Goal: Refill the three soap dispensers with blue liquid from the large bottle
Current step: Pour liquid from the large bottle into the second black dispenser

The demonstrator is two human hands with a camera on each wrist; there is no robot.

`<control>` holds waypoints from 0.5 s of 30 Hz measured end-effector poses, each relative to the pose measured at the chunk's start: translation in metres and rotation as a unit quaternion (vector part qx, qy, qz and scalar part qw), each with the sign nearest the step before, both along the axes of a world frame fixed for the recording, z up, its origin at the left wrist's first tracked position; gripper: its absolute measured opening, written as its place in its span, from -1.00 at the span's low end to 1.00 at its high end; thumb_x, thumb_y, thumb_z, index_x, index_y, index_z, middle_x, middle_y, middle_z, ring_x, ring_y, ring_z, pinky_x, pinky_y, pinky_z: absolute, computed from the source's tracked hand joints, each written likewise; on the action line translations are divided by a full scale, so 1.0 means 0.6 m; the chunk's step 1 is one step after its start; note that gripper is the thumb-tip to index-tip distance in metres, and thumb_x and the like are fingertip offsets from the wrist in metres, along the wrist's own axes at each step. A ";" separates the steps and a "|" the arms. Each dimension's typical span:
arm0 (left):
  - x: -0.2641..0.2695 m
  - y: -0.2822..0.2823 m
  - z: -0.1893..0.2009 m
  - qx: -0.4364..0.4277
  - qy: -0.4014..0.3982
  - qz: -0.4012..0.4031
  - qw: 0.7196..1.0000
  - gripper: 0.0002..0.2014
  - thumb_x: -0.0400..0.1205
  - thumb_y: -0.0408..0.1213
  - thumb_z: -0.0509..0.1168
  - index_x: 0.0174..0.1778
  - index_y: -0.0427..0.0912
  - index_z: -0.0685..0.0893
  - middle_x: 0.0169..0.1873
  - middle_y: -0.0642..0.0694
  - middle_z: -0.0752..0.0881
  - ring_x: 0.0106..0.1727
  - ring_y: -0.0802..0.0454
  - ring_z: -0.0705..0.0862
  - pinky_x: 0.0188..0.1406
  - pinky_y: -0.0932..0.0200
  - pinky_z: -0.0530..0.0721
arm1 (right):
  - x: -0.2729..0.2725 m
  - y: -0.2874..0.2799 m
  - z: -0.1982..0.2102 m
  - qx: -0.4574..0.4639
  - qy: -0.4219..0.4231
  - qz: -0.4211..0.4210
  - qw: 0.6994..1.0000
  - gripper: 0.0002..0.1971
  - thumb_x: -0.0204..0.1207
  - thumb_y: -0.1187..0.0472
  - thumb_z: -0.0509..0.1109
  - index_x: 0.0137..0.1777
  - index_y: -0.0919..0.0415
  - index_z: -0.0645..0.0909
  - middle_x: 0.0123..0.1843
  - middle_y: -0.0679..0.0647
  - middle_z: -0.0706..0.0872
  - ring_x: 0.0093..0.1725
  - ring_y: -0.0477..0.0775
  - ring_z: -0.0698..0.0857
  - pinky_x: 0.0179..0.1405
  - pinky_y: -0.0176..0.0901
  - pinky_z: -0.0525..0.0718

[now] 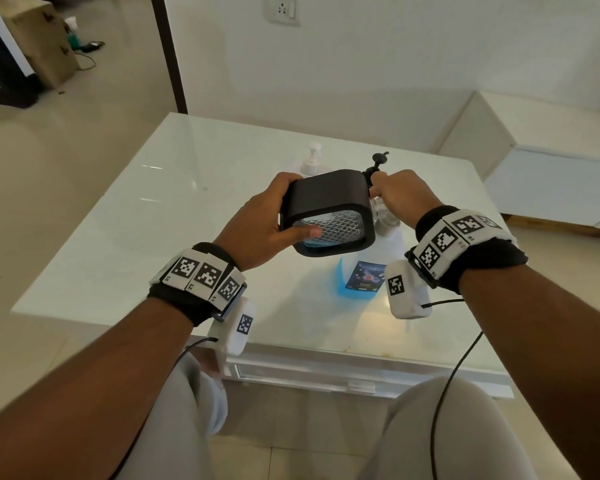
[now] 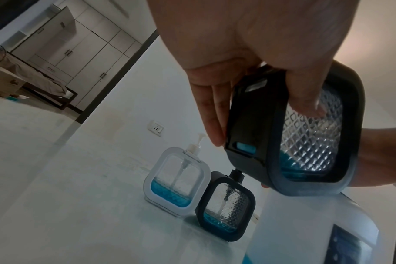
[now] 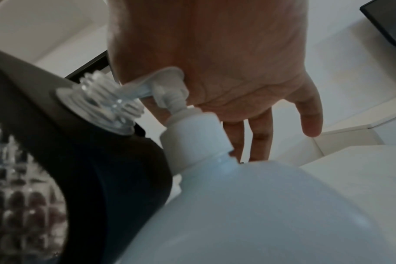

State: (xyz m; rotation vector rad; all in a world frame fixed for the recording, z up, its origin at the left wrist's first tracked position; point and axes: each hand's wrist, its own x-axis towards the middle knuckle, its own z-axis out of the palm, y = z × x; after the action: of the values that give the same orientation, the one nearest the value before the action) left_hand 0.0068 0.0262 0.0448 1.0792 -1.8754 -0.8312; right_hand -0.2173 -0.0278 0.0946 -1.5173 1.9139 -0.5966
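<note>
Glass worktop: white dispenser and black dispenser upright, touching.
Held dispenser: tipped sideways, open neck toward large bottle pump.
Left hand: grips held dispenser.
Right hand: palm on pump, fingers straight.

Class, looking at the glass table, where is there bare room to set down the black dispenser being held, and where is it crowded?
Free: the wide left stretch of the glass table, and the near edge in front of the large bottle. Crowded: the far middle, where the white dispenser and second black dispenser stand together, and the spot beneath the held black dispenser.
</note>
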 end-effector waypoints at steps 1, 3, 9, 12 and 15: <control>0.000 0.000 0.000 0.002 0.001 -0.001 1.000 -0.38 0.44 0.10 0.43 0.32 -0.03 0.37 0.14 0.01 0.64 0.14 0.08 0.68 -0.09 -0.01 0.79 | 0.000 0.001 0.000 0.001 0.002 -0.005 1.000 -0.72 0.59 0.03 0.17 -0.23 0.11 0.63 0.00 0.09 0.75 -0.18 0.07 0.61 -0.07 -0.06 0.48; 0.000 -0.001 0.001 0.005 0.001 -0.004 1.000 -0.37 0.43 0.13 0.43 0.33 -0.03 0.37 0.15 0.02 0.64 0.14 0.08 0.68 -0.09 0.01 0.79 | 0.000 0.002 0.001 0.004 0.005 -0.009 1.000 -0.68 0.57 0.00 0.18 -0.05 0.21 0.67 0.04 0.14 0.76 -0.14 0.10 0.63 -0.07 -0.03 0.50; -0.002 -0.001 0.002 0.003 0.003 -0.003 1.000 -0.39 0.42 0.11 0.43 0.31 -0.01 0.38 0.11 0.05 0.64 0.12 0.06 0.70 -0.14 0.09 0.79 | 0.000 0.004 0.018 0.050 0.004 0.021 0.998 -0.63 0.63 0.02 0.15 0.16 0.29 0.61 -0.06 0.02 0.70 -0.17 0.02 0.60 -0.26 -0.19 0.48; -0.002 -0.001 0.001 0.001 0.002 -0.005 1.000 -0.38 0.41 0.14 0.42 0.31 0.02 0.37 0.12 0.09 0.64 0.13 0.08 0.70 -0.12 0.03 0.80 | 0.002 0.002 0.031 0.059 0.012 0.037 0.997 -0.62 0.65 0.05 0.12 0.15 0.33 0.62 -0.20 -0.11 0.66 -0.13 0.08 0.62 -0.29 -0.22 0.50; 0.001 0.001 0.001 0.002 0.003 -0.006 1.000 -0.36 0.40 0.19 0.39 0.32 0.01 0.37 0.14 0.06 0.64 0.14 0.08 0.69 -0.10 0.00 0.80 | 0.005 0.001 0.025 0.043 0.020 0.019 0.999 -0.57 0.61 0.02 0.12 0.15 0.33 0.67 -0.09 0.00 0.73 -0.08 0.11 0.63 -0.14 -0.13 0.52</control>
State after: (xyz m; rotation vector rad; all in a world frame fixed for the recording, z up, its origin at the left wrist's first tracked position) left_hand 0.0075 0.0267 0.0453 1.0663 -1.8777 -0.8451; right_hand -0.2140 -0.0274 0.1096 -1.5188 1.9113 -0.4641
